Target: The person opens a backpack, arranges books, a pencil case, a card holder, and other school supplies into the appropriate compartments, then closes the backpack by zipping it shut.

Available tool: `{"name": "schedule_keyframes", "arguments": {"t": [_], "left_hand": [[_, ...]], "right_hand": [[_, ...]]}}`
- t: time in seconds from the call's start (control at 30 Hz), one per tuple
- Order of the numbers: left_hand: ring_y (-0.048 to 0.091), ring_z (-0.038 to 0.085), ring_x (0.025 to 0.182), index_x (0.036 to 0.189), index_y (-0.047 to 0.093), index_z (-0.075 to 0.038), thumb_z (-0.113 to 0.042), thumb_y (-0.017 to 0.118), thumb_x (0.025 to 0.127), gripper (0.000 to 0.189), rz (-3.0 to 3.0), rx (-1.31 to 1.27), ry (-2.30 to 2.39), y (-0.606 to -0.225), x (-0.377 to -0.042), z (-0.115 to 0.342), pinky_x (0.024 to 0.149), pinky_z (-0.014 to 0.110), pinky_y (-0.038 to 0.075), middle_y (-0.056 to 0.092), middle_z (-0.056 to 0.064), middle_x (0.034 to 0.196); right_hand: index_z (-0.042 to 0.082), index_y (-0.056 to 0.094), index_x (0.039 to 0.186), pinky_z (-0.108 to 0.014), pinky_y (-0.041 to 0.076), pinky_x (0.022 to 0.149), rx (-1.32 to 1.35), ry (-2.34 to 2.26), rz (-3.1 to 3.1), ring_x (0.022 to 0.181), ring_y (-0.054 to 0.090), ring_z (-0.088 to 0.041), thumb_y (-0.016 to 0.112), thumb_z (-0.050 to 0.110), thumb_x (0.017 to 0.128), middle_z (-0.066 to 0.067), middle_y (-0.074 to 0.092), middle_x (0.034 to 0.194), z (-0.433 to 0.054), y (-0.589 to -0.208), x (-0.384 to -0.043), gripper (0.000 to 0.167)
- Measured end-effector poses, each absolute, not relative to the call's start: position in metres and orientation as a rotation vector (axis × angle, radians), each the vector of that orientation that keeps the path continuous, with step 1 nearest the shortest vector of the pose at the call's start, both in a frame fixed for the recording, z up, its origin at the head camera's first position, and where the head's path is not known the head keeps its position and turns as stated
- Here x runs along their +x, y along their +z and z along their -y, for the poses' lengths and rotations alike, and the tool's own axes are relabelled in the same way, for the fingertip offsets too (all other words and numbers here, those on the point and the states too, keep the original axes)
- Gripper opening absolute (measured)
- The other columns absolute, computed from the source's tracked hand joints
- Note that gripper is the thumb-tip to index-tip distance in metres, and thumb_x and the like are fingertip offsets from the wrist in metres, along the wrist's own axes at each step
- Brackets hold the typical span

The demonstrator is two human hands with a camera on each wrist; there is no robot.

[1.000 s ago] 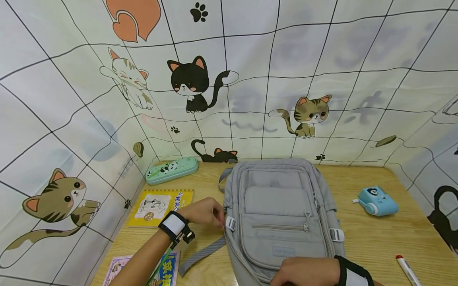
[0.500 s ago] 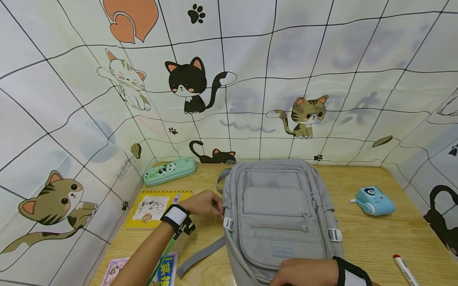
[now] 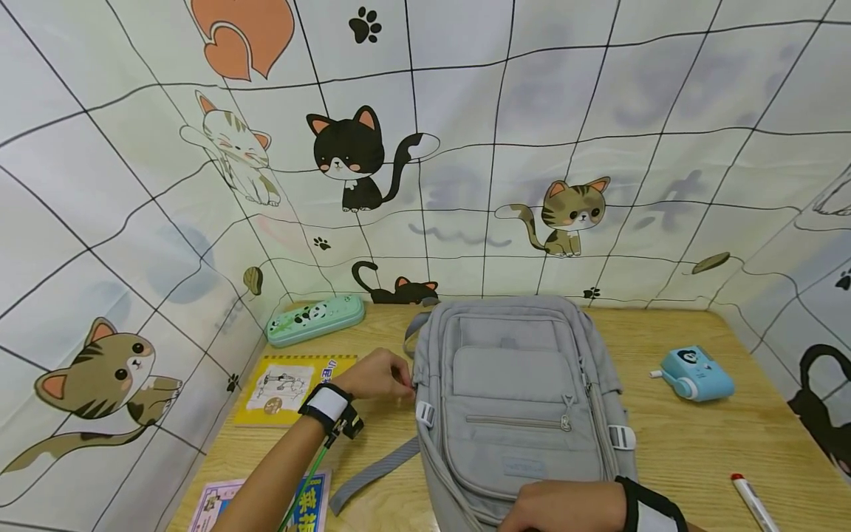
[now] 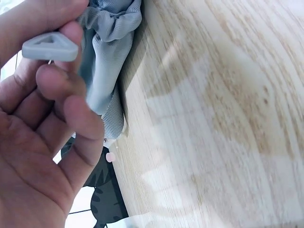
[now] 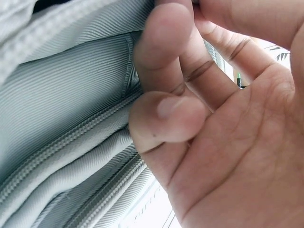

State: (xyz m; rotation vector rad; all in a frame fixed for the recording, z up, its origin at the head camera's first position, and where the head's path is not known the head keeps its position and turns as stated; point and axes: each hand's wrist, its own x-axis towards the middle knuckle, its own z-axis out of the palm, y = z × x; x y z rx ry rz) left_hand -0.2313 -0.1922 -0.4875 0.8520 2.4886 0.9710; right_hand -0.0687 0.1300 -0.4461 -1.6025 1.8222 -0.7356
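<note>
A grey backpack (image 3: 512,373) lies on the table, front side up. At its left side my left hand (image 3: 375,375) pinches at the edge, just beyond a white buckle. Close up, the left wrist view shows a light grey triangular zipper pull (image 4: 50,46) at the curled fingertips. My right hand (image 3: 565,506) grips the backpack near its lower end. In the right wrist view, that hand's curled fingers (image 5: 166,33) are against ribbed grey fabric, beside an opening with zipper teeth (image 5: 90,111). What lies under the fingertips there is hidden.
A green pencil case (image 3: 315,320) and a yellow book (image 3: 286,388) lie to the left, with colourful booklets (image 3: 315,499) under the left forearm. A loose grey strap (image 3: 375,473) trails leftward. A blue pencil sharpener (image 3: 694,373) and a red-capped marker (image 3: 753,501) are on the right.
My left hand has slid a little away from me along the backpack's left edge, past the buckle. My right hand stays almost in place. The view shifted slightly.
</note>
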Motion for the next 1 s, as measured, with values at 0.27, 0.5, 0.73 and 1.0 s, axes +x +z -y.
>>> {"name": "schedule_keyframes", "arguments": {"t": [0.27,0.5,0.73,1.0], "left_hand": [[0.055,0.007,0.061,0.076,0.068,-0.015,-0.025,0.075,0.076,0.012,-2.462,0.807,0.946,-0.487,-0.23,0.191,0.055,0.022,0.045,0.065,-0.005,0.069],[0.057,0.016,0.082,0.097,0.065,-0.023,-0.037,0.065,0.084,0.019,-2.469,0.772,0.981,-0.475,-0.23,0.212,0.067,0.028,0.047,0.062,-0.008,0.091],[0.055,0.023,0.103,0.106,0.062,-0.016,-0.028,0.064,0.086,0.024,-2.689,0.67,0.886,-0.46,-0.232,0.272,0.086,0.043,0.045,0.058,-0.001,0.107],[0.044,0.029,0.119,0.108,0.063,-0.014,-0.023,0.072,0.078,0.033,-2.807,0.529,0.624,-0.48,-0.214,0.317,0.096,0.05,0.038,0.051,0.008,0.125]], "right_hand": [[0.022,0.062,0.087,-0.002,0.038,0.053,-1.609,-0.724,-1.829,0.063,0.032,0.022,0.045,0.031,0.095,0.011,0.059,0.07,-0.13,-0.446,-0.07,0.021],[0.023,0.062,0.09,-0.002,0.038,0.053,-1.602,-0.712,-1.867,0.062,0.034,0.022,0.046,0.029,0.095,0.014,0.057,0.07,-0.131,-0.44,-0.071,0.017],[0.021,0.058,0.082,-0.004,0.034,0.051,-1.557,-0.723,-1.909,0.058,0.034,0.017,0.047,0.033,0.095,0.012,0.05,0.063,-0.134,-0.434,-0.075,0.021],[0.022,0.055,0.083,-0.006,0.034,0.051,-1.533,-0.748,-2.039,0.057,0.034,0.014,0.047,0.025,0.097,0.013,0.047,0.064,-0.141,-0.415,-0.082,0.016]]}}
